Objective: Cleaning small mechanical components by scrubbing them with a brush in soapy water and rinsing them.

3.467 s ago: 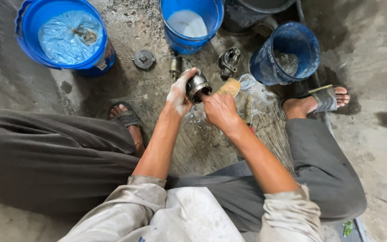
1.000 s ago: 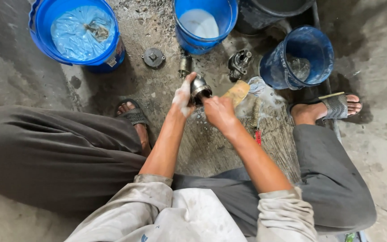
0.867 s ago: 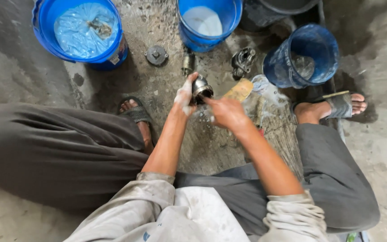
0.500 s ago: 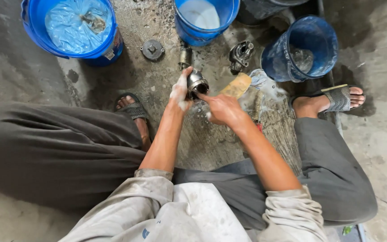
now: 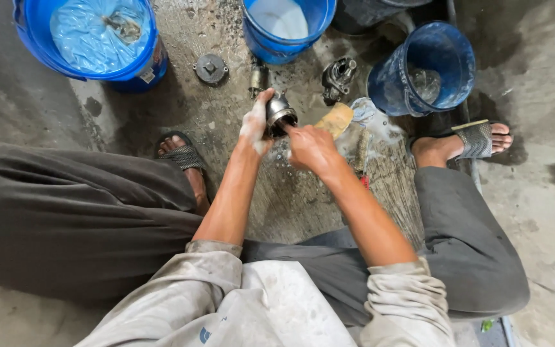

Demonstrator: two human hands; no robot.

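Note:
My left hand [image 5: 255, 123], smeared with white soap or grease, grips a round metal machine part [image 5: 280, 115] and holds it above the wet concrete floor. My right hand [image 5: 309, 148] is at the part's lower right side, with its fingers pressed against the open end. Whether something small lies under those fingers is hidden. A tan sponge [image 5: 335, 118] lies on the floor just beyond my right hand.
A large blue bucket [image 5: 40, 51] with a plastic liner stands far left, a blue bucket [image 5: 264, 38] of pale liquid at top centre, and a tilted blue bucket [image 5: 393, 83] at right. A metal disc [image 5: 211, 68] and a dark metal housing [image 5: 338, 76] lie between them. My sandalled feet [image 5: 476, 140] flank the spot.
My left hand has kept its hold on the metal part. My right hand has shifted slightly around the part's end. The view has drifted a little.

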